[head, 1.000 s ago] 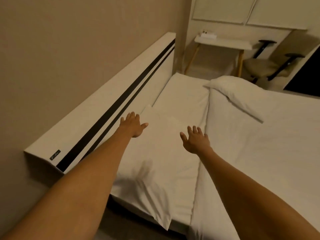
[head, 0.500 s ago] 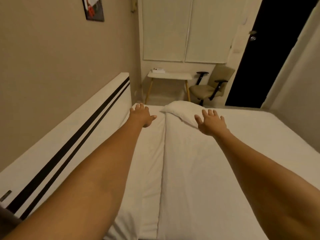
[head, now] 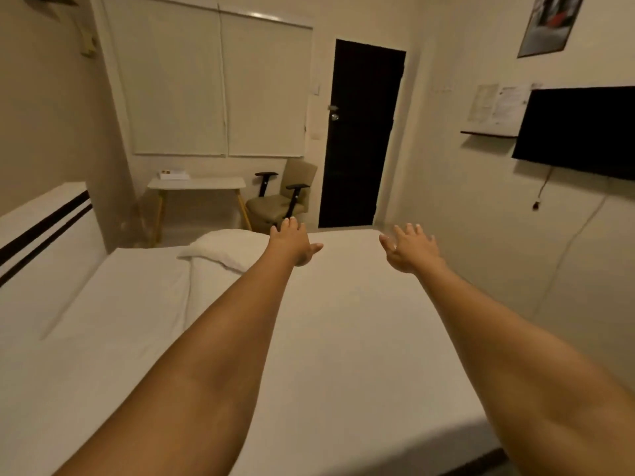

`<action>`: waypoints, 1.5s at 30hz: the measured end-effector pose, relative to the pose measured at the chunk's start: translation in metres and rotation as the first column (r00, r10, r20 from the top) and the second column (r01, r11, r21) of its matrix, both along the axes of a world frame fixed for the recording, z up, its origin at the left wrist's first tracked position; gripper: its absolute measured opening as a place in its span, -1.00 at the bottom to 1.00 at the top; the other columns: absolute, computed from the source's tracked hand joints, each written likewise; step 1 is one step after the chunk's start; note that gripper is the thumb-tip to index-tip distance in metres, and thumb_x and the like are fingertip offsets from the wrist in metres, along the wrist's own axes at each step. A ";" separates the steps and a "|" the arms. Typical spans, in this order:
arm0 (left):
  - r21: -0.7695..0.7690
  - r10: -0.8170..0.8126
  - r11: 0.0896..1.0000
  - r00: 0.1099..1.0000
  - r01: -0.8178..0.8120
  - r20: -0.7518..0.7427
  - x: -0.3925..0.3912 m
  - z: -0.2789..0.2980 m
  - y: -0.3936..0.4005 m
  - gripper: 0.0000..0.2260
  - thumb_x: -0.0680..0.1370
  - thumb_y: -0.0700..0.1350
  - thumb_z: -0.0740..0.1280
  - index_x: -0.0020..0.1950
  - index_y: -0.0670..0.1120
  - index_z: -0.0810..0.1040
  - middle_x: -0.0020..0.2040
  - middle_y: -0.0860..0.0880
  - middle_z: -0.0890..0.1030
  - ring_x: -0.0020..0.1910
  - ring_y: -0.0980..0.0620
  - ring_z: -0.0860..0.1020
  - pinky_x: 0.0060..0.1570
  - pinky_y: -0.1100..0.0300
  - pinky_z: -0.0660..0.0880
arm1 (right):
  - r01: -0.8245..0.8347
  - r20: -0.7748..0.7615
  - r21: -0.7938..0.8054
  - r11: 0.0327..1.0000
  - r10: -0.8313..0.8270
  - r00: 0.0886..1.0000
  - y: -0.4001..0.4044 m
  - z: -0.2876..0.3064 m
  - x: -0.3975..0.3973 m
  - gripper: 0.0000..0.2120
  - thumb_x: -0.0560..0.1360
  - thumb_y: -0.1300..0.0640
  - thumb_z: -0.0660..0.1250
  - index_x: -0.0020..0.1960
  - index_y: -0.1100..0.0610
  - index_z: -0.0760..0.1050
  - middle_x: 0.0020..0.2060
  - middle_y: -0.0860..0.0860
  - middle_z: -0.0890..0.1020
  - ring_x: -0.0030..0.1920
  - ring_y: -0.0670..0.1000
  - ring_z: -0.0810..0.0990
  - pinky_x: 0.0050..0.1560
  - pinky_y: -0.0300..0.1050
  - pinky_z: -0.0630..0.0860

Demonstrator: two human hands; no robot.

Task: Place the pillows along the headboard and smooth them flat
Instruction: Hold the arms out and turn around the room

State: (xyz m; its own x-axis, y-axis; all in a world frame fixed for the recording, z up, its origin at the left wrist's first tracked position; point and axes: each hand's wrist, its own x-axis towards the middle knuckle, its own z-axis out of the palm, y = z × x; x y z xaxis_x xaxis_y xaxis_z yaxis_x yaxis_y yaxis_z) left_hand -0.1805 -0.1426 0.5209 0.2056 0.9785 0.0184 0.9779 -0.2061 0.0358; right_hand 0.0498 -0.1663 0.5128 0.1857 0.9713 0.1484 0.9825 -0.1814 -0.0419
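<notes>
Pillow — just left of fingers.

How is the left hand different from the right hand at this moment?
The left hand is beside the pillow; the right hand is over bare sheet, away from it. The left shows its back, the right more of its palm. Both are open, fingers spread, holding nothing.
</notes>
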 end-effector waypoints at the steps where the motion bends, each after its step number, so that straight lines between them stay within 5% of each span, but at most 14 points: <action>1: 0.003 -0.030 1.000 1.000 0.030 0.002 0.026 0.000 -0.001 -0.35 0.63 0.19 0.03 0.58 -0.18 -0.01 0.60 -0.18 -0.04 0.58 -0.14 -0.09 0.52 -0.15 -0.04 | 0.039 -0.005 -0.007 0.999 -0.039 0.999 -0.006 -0.001 0.023 -0.35 0.61 -0.23 -0.16 0.57 0.10 0.02 0.57 0.13 0.04 0.57 0.14 -0.06 0.52 0.20 -0.02; 18: 0.032 -0.533 0.845 0.846 0.534 -0.018 0.401 0.002 0.047 -0.32 0.62 0.22 0.04 0.58 -0.19 0.00 0.59 -0.19 -0.04 0.58 -0.14 -0.07 0.52 -0.14 -0.01 | 0.551 -0.046 -0.014 0.835 -0.551 0.833 -0.064 -0.004 0.343 -0.37 0.61 -0.22 -0.12 0.54 0.13 0.14 0.54 0.12 0.17 0.55 0.14 0.06 0.47 0.21 0.10; 36: -0.014 -0.799 0.600 0.597 0.800 -0.077 0.733 -0.009 0.070 -0.39 0.65 0.15 0.00 0.57 -0.20 0.03 0.59 -0.18 -0.01 0.57 -0.16 -0.02 0.53 -0.13 0.02 | 0.762 -0.117 -0.047 0.645 -0.762 0.637 -0.076 -0.022 0.625 -0.38 0.62 -0.22 -0.13 0.56 0.10 0.09 0.56 0.08 0.11 0.56 0.13 0.02 0.48 0.20 0.04; 45: -0.021 -0.778 0.627 0.626 0.778 -0.049 0.890 -0.020 0.050 -0.38 0.65 0.17 -0.01 0.57 -0.20 0.02 0.59 -0.19 0.01 0.57 -0.17 -0.03 0.53 -0.12 -0.01 | 0.750 -0.070 -0.108 0.653 -0.757 0.650 -0.090 -0.026 0.794 -0.37 0.62 -0.22 -0.12 0.58 0.09 0.03 0.57 0.11 0.08 0.55 0.17 0.04 0.50 0.17 0.07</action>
State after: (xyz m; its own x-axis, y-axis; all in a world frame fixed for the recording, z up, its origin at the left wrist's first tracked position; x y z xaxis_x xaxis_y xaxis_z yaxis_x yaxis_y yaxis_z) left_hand 0.7097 -0.0926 0.5013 0.8912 0.4535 -0.0122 0.4534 -0.8913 -0.0079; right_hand 0.8435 -0.2561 0.4864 0.8676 0.4965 0.0291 0.4970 -0.8631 -0.0903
